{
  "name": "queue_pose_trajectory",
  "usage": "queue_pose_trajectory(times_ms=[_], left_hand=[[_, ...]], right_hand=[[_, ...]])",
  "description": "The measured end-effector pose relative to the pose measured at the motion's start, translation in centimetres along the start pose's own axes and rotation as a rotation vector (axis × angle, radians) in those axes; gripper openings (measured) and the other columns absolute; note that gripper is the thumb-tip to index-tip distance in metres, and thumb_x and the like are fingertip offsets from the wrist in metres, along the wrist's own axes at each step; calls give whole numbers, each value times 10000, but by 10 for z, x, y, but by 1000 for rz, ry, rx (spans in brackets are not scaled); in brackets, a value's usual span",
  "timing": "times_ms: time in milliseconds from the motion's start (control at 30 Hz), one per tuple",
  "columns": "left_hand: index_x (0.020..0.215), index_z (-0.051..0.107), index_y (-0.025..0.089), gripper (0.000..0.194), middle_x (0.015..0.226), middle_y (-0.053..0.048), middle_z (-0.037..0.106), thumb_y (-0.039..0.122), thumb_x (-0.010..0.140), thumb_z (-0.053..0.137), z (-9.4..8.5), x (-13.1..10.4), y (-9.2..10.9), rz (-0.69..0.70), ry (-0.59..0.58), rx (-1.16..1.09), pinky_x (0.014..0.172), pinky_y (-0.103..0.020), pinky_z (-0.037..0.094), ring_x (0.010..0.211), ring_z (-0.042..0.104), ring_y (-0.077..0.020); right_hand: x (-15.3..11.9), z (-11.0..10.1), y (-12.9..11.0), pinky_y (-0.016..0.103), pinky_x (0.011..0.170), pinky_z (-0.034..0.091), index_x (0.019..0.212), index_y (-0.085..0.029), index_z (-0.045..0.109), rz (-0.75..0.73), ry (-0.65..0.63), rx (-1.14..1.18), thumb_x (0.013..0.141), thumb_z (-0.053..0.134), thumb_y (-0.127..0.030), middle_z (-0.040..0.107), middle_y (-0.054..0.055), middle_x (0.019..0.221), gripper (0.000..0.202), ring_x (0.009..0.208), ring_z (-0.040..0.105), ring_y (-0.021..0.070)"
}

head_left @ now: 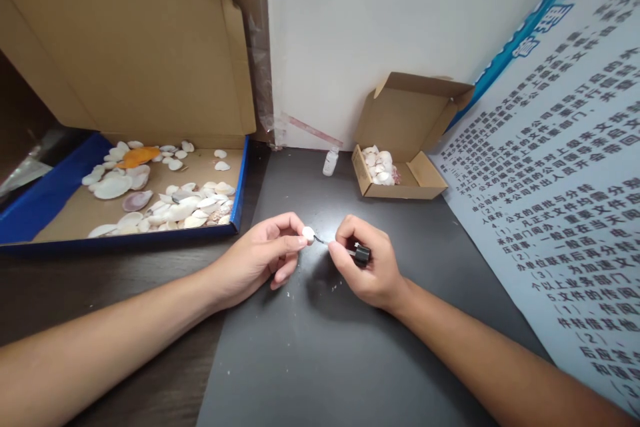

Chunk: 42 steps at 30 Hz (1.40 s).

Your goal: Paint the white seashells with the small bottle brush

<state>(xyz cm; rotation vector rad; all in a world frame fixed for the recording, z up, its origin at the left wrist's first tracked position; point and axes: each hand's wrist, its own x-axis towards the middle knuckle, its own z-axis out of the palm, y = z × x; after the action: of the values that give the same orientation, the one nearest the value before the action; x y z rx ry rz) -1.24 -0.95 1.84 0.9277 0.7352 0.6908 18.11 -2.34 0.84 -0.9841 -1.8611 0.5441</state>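
Note:
A small white seashell [308, 233] is pinched between the thumb and forefinger of my left hand [267, 250], whose other fingers curl loosely below. My right hand [367, 260] grips a thin-stemmed applicator with a black cap [362, 255], the cap sticking out beside the curled fingers. The applicator's dark, narrow tip points left and meets the shell's right edge; I cannot tell whether it is a brush. Both hands are above the dark grey mat [310, 373]. Beyond them a small clear bottle [331, 161] with a white label stands upright.
To the left, a blue-edged cardboard box [239, 193] with its lid raised holds many shells [185, 203] and one orange shell [139, 157]. A smaller open box [405, 192] of shells stands back right. A white panel rises behind; a printed poster [560, 200] leans along the right.

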Motion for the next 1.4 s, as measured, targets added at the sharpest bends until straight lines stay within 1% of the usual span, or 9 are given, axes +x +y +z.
queue_pose_trajectory(times_ms=[133, 300, 567, 700, 833, 1000, 1133, 1267, 1400], left_hand=[[839, 524, 190, 210, 478, 97, 424, 301, 819, 700, -1, 1, -1, -10, -2, -13, 389, -152, 314, 388, 348, -43], [841, 541, 181, 214, 506, 87, 446, 297, 809, 718, -2, 1, -3, 9, -10, -7, 439, -162, 320, 427, 361, -41], [840, 539, 180, 231, 546, 84, 441, 303, 799, 731, -1, 2, -4, 10, -2, 2, 451, -170, 312, 452, 362, -40], [842, 542, 179, 225, 534, 84, 435, 306, 804, 722, -1, 2, -4, 8, -5, 19, 457, -174, 305, 453, 360, -43], [833, 536, 179, 242, 532, 85, 426, 331, 806, 723, -2, 1, -5, 21, 3, 50, 461, -181, 306, 457, 356, -48], [851, 537, 185, 223, 548, 83, 435, 341, 831, 696, -4, 1, -8, 42, -10, 118, 466, -186, 310, 462, 363, -51], [846, 505, 202, 205, 589, 84, 441, 311, 844, 679, -5, 1, -10, 98, -19, 163, 476, -193, 331, 476, 376, -56], [848, 484, 207, 211, 641, 83, 427, 321, 858, 662, -5, 2, -12, 134, -23, 217, 477, -201, 325, 483, 385, -53], [850, 468, 205, 230, 677, 78, 423, 348, 872, 647, -5, 2, -12, 133, -29, 262, 472, -205, 294, 488, 375, -48]], right_hand=[[-1, -1, 0, 238, 521, 345, 678, -215, 429, 39, 20, -44, 847, 557, -167, 452, -50, 608, 218, 537, 410, 96], [-1, -1, -1, 237, 507, 340, 684, -216, 434, -16, -2, -15, 841, 563, -174, 454, -49, 616, 207, 527, 401, 94], [0, -1, -1, 236, 511, 340, 685, -214, 434, -12, 14, -24, 835, 567, -159, 450, -51, 613, 208, 526, 400, 92], [0, -1, -1, 242, 519, 346, 677, -217, 427, 40, 57, -66, 845, 560, -172, 448, -50, 608, 219, 535, 411, 98], [0, 0, -1, 241, 506, 347, 695, -215, 454, -2, 36, -23, 853, 574, -200, 460, -49, 620, 199, 525, 409, 95], [0, -2, -1, 239, 508, 346, 676, -216, 432, 76, 79, -30, 856, 570, -199, 435, -55, 598, 228, 522, 402, 93], [-1, -1, -3, 232, 495, 335, 677, -214, 436, 24, 4, 27, 832, 583, -170, 448, -54, 602, 218, 514, 391, 87], [-1, 2, -4, 226, 498, 333, 674, -212, 433, 9, 41, 17, 821, 590, -147, 438, -57, 602, 224, 515, 388, 83], [0, 1, -3, 228, 503, 341, 672, -212, 434, -14, 2, 16, 813, 598, -147, 449, -54, 603, 226, 519, 397, 87]])
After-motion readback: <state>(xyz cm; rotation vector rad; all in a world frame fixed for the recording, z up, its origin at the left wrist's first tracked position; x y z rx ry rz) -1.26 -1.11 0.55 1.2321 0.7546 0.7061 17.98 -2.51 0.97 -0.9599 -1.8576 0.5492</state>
